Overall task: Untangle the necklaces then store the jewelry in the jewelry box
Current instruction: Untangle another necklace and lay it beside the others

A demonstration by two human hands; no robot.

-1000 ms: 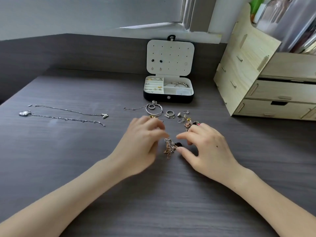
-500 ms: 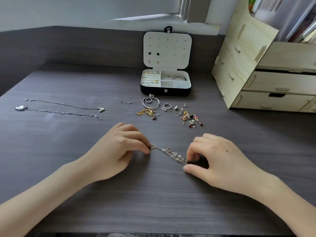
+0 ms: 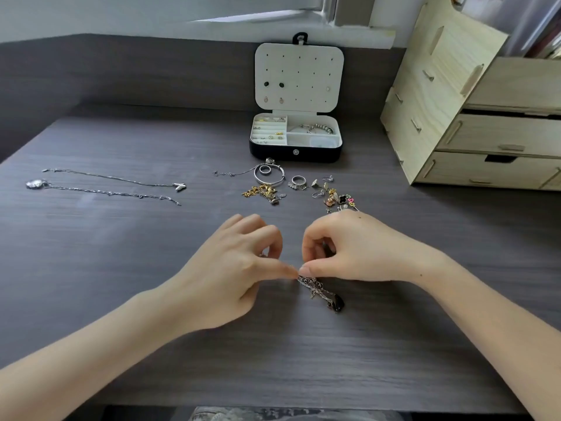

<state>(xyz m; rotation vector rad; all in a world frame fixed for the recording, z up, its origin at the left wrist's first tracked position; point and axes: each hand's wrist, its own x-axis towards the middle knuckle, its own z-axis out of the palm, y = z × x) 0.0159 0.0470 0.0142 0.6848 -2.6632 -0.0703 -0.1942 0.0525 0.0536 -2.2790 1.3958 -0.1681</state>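
Observation:
A tangled clump of thin chains with a dark pendant [image 3: 321,291] hangs just above the dark desk's middle. My left hand [image 3: 239,268] and my right hand [image 3: 352,250] meet fingertip to fingertip, both pinching the top of that clump. The open jewelry box [image 3: 296,153], black outside and white inside, stands at the back with rings, studs and a beaded bracelet in its compartments. Two silver necklaces [image 3: 106,186] lie stretched out at the left. Loose pieces lie in front of the box: a silver bangle with chain [image 3: 268,174], a gold chain heap [image 3: 264,192], a ring [image 3: 298,181] and small earrings [image 3: 337,199].
A pale wooden drawer organizer [image 3: 473,117] stands at the right rear of the desk [image 3: 121,268]. A dark wall panel and window sill run behind. The desk's front edge is near the bottom of the view.
My hands came together from holding the chain stretched between them; the tangle is bunched again and dangles below my fingertips, and my right hand has moved left.

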